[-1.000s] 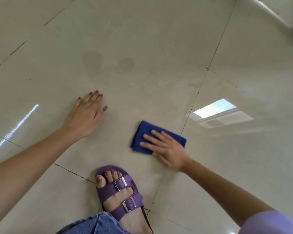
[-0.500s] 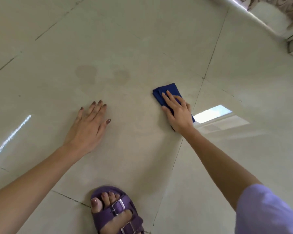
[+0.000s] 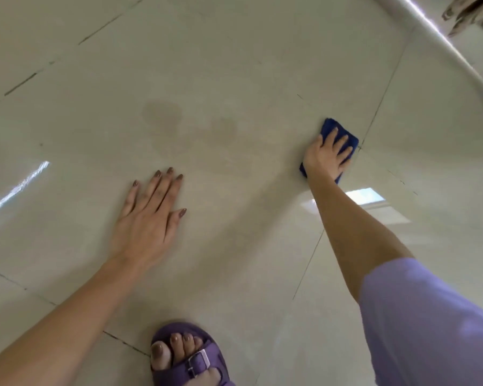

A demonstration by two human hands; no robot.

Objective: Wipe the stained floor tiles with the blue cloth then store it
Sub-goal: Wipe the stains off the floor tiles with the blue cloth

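Wiping underway, storing not started: right hand (image 3: 325, 156) presses flat on cloth (image 3: 343, 135) at a tile joint, left hand (image 3: 148, 218) splayed empty on floor (image 3: 234, 246), stains (image 3: 190, 126) between hands unwiped.

The floor (image 3: 234, 65) is big shiny cream tiles with thin dark lines between them. A bright window shine (image 3: 364, 195) glows on it. A pale ledge (image 3: 435, 37) runs along the top right.
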